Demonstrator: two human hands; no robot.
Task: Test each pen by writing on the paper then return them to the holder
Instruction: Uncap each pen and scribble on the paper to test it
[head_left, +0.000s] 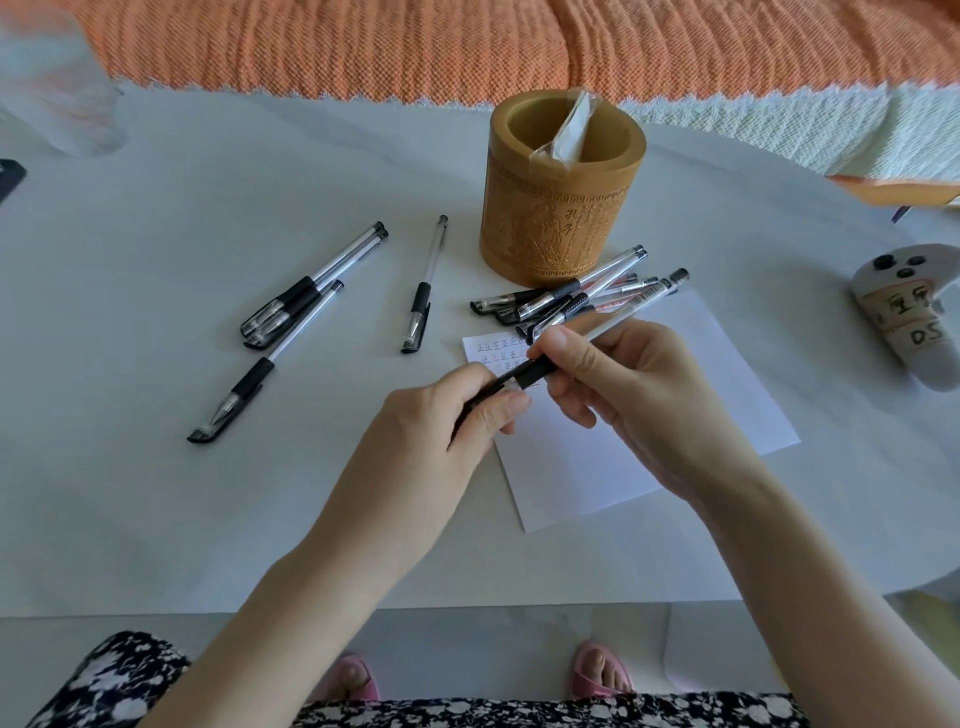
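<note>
My right hand (618, 384) grips a clear pen (613, 319) by its black grip above the white paper (717, 395). My left hand (441, 421) pinches the black cap at the pen's front end. Small written marks fill the paper's top left corner (493, 353). A carved bamboo holder (558, 218) stands behind the paper with a plastic-wrapped item inside. A heap of several capped pens (566, 299) lies between holder and paper. Three pens (296, 306) lie at the left and one pen (423, 291) lies alone in the middle.
A white controller with a handwritten label (904, 312) rests at the right. An orange and white blanket (467, 47) runs along the table's far side. A dark object (8, 179) shows at the left edge. The table's near edge (311, 610) is close to my lap.
</note>
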